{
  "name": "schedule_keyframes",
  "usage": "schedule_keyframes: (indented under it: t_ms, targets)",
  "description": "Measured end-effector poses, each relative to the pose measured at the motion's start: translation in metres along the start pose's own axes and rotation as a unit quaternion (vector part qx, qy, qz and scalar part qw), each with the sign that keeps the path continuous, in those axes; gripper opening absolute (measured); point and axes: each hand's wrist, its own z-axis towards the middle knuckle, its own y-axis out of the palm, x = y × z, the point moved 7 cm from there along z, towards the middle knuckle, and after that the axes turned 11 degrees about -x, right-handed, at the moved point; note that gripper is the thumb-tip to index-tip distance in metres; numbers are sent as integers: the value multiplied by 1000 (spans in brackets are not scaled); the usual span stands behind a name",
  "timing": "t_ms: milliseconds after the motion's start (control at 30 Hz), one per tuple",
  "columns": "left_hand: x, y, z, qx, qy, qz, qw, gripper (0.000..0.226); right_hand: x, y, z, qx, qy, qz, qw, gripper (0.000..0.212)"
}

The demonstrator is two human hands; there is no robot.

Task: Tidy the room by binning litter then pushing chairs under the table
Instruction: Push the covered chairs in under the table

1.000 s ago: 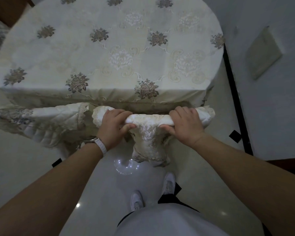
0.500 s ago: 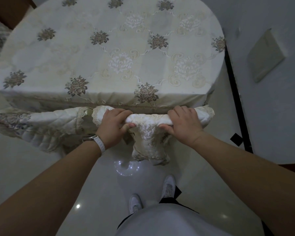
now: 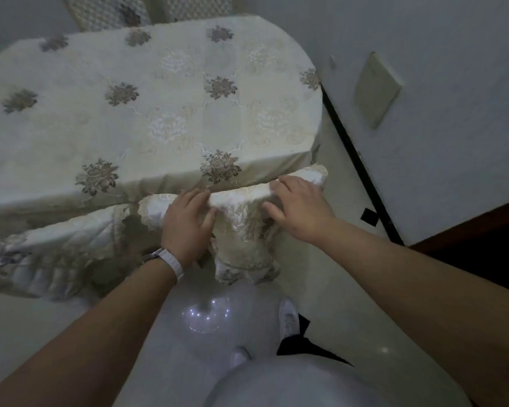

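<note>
Hands first: the left hand [image 3: 185, 227] sat on the top rail of the chair [image 3: 241, 198], palm down, fingers curled loosely over the far side and the thumb pointing along the rail toward the middle. It looked more like resting contact than a hard grip. The right hand [image 3: 299, 208] was on the same rail nearer its right end, fingers spread and mostly straight, laid over the fabric rather than wrapped around it, so pretty open. A white watch band [image 3: 174, 261] was on the left wrist.

That chair had a cream embroidered cover, and its top rail ran left to right across the view, tilted a bit so the right end sat higher and further away. The rail was right against the hanging edge of the tablecloth [image 3: 147, 113], basically touching it, with the chair's back facing the person and the seat side toward the table. The cover's flap hung down between the two hands.

A second covered chair [image 3: 59, 251] stood just to the left, its long top edge also running roughly left-right, close under the table's overhang. The table's long axis went away up the frame, its right end near the wall [image 3: 438, 127]. White shoes [image 3: 288, 317] showed on the glossy floor below.
</note>
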Motion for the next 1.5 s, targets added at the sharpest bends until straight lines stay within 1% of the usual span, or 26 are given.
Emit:
schedule_keyframes:
  t_ms: [67,200,367,533,633,833,933,1067,1233,1333,1500]
  targets:
    - [15,2,-3,7,36,0,999,45,7,-2,-17,15,24,-3,1000,51]
    - [49,18,2,-12,89,15,996,44,30,-1,-52,22,49,-28,998,54]
    - [113,36,5,-11,163,37,986,39,81,-4,-74,26,81,-21,996,56]
    - [186,72,38,-43,173,61,982,42,147,-22,-88,69,83,-1,994,48]
    - [241,95,63,-67,175,74,980,47,200,-37,-100,80,80,-7,994,47]
    - [333,134,111,-83,193,111,971,50,301,-72,-121,93,59,-18,994,48]
    - [368,149,123,-99,204,145,963,52,334,-88,-129,95,61,-17,993,50]
    - [416,153,147,-81,243,170,952,49,365,-108,-134,118,67,-26,990,50]
    - [452,166,192,-79,273,182,941,50,404,-127,-127,161,81,-21,984,51]
    - [460,181,224,-88,290,182,936,48,429,-132,-111,148,82,-32,985,50]
    - [473,200,298,-58,330,170,927,45,479,-147,-64,119,105,-75,985,50]
